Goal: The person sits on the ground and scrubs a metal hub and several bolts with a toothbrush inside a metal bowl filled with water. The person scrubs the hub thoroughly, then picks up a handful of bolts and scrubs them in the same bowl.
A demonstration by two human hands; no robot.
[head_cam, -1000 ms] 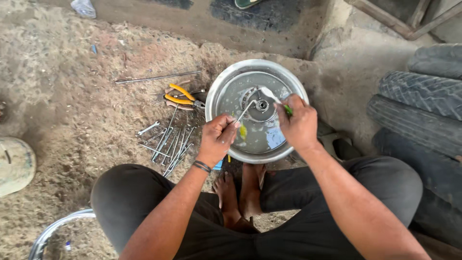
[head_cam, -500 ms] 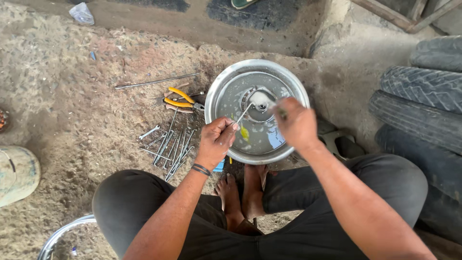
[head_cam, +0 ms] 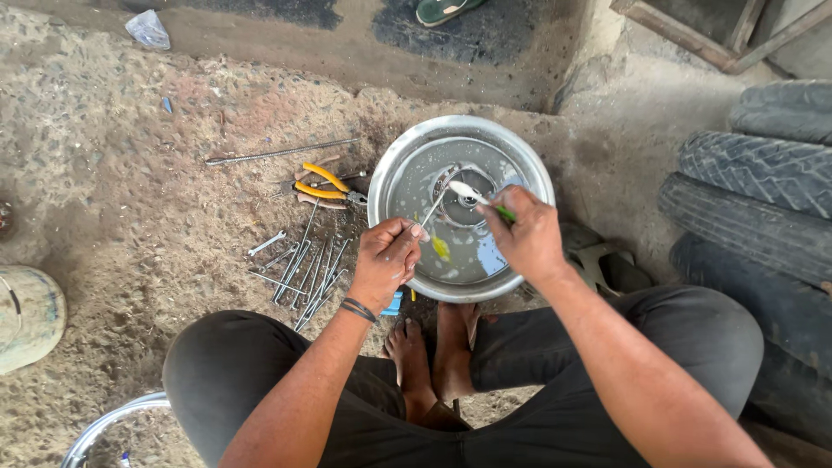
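A round metal basin (head_cam: 390,169) with murky liquid sits on the dirt floor in front of my crossed legs. A round metal hub part (head_cam: 459,208) lies in its middle. My left hand (head_cam: 386,260) is over the basin's near rim and pinches a thin metal rod (head_cam: 433,208) that reaches to the hub. My right hand (head_cam: 524,238) grips a green-handled brush (head_cam: 477,198) whose pale head rests on the hub. A yellow scrap (head_cam: 440,249) floats in the liquid.
Yellow-handled pliers (head_cam: 325,191), a long threaded rod (head_cam: 282,152) and several wrenches and spokes (head_cam: 299,269) lie left of the basin. Stacked tyres (head_cam: 763,199) stand at the right. A pale round container (head_cam: 26,316) and a chrome rim (head_cam: 113,425) are at lower left.
My right hand has shifted slightly over the basin, moving the brush across the hub. My left hand keeps its hold on the rod.
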